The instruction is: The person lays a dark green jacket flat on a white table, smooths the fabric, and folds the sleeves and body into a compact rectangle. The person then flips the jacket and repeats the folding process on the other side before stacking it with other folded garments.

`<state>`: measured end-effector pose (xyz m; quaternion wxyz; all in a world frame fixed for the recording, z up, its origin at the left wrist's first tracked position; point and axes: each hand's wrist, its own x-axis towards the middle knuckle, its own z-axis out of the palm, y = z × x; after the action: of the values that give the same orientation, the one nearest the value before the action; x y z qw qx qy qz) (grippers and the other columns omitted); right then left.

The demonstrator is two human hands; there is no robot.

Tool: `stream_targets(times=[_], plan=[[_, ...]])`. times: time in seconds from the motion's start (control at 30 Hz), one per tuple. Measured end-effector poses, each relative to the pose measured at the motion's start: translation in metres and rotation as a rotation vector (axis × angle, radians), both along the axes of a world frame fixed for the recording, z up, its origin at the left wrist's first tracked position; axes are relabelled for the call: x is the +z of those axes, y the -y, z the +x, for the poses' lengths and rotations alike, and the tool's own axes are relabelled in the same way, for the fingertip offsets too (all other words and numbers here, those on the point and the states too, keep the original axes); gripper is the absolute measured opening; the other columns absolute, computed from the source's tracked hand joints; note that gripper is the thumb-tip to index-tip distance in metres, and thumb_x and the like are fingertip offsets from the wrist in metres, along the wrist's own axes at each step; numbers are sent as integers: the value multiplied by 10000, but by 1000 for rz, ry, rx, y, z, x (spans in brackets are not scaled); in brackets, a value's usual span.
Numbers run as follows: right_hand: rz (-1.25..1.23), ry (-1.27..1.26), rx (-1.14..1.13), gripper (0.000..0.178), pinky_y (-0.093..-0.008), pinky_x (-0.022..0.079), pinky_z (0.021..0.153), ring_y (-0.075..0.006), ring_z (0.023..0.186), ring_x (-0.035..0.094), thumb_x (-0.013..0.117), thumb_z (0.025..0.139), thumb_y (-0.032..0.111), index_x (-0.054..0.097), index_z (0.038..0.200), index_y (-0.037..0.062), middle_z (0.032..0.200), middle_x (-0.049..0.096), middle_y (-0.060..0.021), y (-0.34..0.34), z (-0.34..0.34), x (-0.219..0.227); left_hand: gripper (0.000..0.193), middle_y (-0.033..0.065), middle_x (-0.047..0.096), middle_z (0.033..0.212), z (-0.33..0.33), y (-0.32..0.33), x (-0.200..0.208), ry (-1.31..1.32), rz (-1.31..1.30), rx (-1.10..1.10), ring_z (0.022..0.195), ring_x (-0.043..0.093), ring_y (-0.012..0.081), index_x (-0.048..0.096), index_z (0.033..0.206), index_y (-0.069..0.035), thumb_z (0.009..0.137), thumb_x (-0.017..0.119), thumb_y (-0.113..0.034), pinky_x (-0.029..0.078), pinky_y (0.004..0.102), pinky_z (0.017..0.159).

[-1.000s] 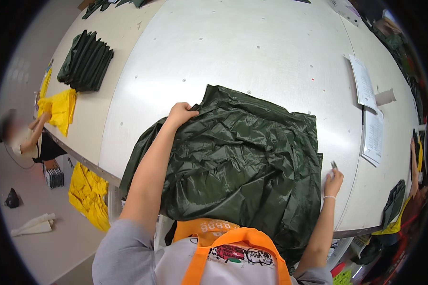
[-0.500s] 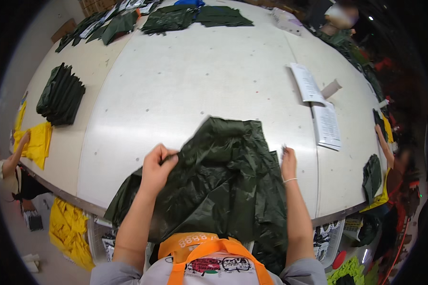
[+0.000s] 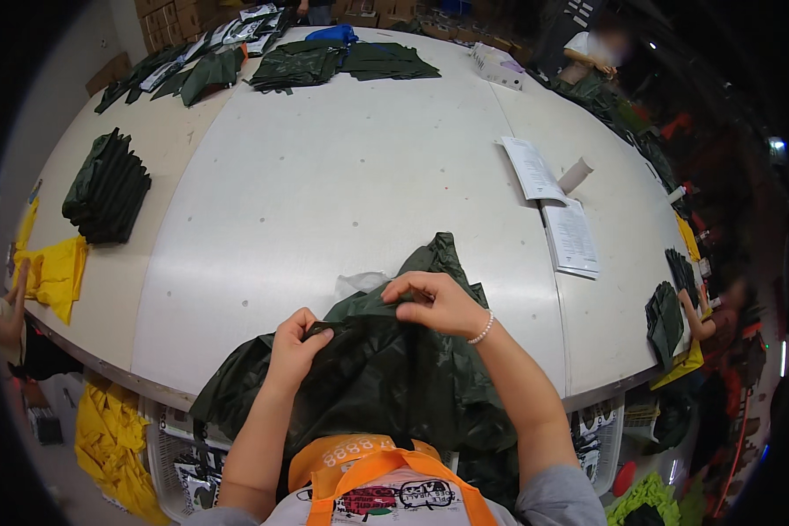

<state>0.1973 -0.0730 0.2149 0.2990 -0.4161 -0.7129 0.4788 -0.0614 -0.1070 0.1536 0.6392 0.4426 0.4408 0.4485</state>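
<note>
A dark green, shiny waterproof garment (image 3: 368, 386) lies bunched at the table's near edge and hangs over it against my apron. My left hand (image 3: 300, 349) is closed, with thumb and forefinger pinching the garment's upper edge. To its right, my right hand (image 3: 434, 304) bends its fingers and thumb round the same edge, where a paler green underside shows. A translucent whitish piece (image 3: 362, 283) sticks out just beyond the fabric between the hands; what it belongs to is hidden. One peak of the garment stands up behind my right hand.
A folded dark green stack (image 3: 110, 188) and yellow fabric (image 3: 57, 272) lie left. Open printed booklets (image 3: 570, 237) and a pale roll (image 3: 575, 175) lie right. More green piles (image 3: 298, 63) and a white box (image 3: 497, 67) line the far side. Co-workers' hands show at both sides.
My right hand has moved left and inward from the garment's right side onto its upper edge. The left hand keeps its pinch slightly lower. The garment's top has folded down toward me.
</note>
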Motion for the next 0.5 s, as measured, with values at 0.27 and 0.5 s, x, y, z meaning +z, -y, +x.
stream_targets(times=[0.27,0.5], plan=[[177,187,-257,226,-308,389,495,-188,489,443,663,841,186,601,764,-17,587,508,-160,18,-14,-6,203,11,614,797,9,14,19,-33,9,-109,759,549,73,590,965,2,808,679,-92,454,229,727],[50,90,-415,275,-249,329,501,-62,544,375,664,852,201,601,738,-42,548,457,5,11,-22,-24,232,45,659,890,4,16,25,8,-198,-154,798,604,105,644,978,33,778,702,-70,489,241,743]])
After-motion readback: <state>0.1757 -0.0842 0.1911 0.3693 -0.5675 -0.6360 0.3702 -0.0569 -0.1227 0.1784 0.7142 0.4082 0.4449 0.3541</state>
